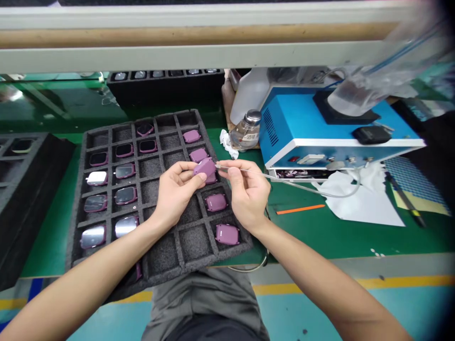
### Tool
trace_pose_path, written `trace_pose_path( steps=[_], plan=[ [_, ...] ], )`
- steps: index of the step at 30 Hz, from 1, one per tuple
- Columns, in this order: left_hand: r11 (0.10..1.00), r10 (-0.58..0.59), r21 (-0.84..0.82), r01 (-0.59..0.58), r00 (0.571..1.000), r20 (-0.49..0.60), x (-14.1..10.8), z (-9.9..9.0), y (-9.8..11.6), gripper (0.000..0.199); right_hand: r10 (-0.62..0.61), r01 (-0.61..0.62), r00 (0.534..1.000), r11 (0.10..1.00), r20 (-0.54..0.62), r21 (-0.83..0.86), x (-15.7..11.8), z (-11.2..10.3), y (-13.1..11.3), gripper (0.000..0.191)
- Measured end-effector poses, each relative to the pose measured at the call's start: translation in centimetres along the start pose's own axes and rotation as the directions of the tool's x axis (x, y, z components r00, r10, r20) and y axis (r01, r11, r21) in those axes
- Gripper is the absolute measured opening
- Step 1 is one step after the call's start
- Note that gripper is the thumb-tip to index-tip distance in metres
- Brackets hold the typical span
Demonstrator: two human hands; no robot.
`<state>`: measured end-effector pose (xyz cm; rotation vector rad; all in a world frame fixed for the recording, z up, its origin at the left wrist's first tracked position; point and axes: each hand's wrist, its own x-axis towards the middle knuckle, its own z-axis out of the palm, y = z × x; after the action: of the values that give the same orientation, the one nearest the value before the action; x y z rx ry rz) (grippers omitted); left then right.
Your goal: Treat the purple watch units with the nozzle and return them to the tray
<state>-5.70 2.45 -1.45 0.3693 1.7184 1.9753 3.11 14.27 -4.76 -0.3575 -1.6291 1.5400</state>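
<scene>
My left hand (179, 187) pinches a purple watch case (205, 166) between thumb and fingers, above the foam tray (188, 203). My right hand (249, 192) is closed around the end of a thin clear hose (302, 185), whose small tip points left at the case's edge. Whether the tip touches the case I cannot tell. The hose loops away to the front of a blue box machine (341, 137). Beneath my hands the tray holds several purple watch cases, such as a case lying back up (216, 202), and others at the left with dark or shiny screens (95, 202).
A second foam tray (24, 199) stands at the left, and a black tray (163, 90) at the back. A glass bottle (247, 130) with a metal cap stands beside crumpled tissue (229, 144). An orange strip (300, 209), white paper (362, 201) and a black pen (405, 201) lie right.
</scene>
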Motion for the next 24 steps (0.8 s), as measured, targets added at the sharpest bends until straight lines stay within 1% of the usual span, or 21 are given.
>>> trace_pose_path(
  steps=[5, 15, 24],
  plan=[
    [0.999, 0.042, 0.013, -0.042, 0.999, 0.021, 0.01, -0.22, -0.48, 0.034, -0.005, 0.005, 1.0, 1.0, 0.005, -0.001, 0.0, -0.09, 0.01, 0.019],
    [0.999, 0.049, 0.015, -0.05, 0.999, 0.014, 0.01, -0.17, -0.52, 0.035, 0.011, -0.011, 1.0, 1.0, 0.016, -0.003, 0.02, -0.16, 0.01, 0.02],
    [0.996, 0.091, 0.009, -0.091, 0.995, 0.043, 0.05, -0.3, -0.65, 0.03, -0.028, 0.028, 0.999, 1.0, 0.017, 0.001, 0.08, -0.16, 0.16, 0.019]
  ],
)
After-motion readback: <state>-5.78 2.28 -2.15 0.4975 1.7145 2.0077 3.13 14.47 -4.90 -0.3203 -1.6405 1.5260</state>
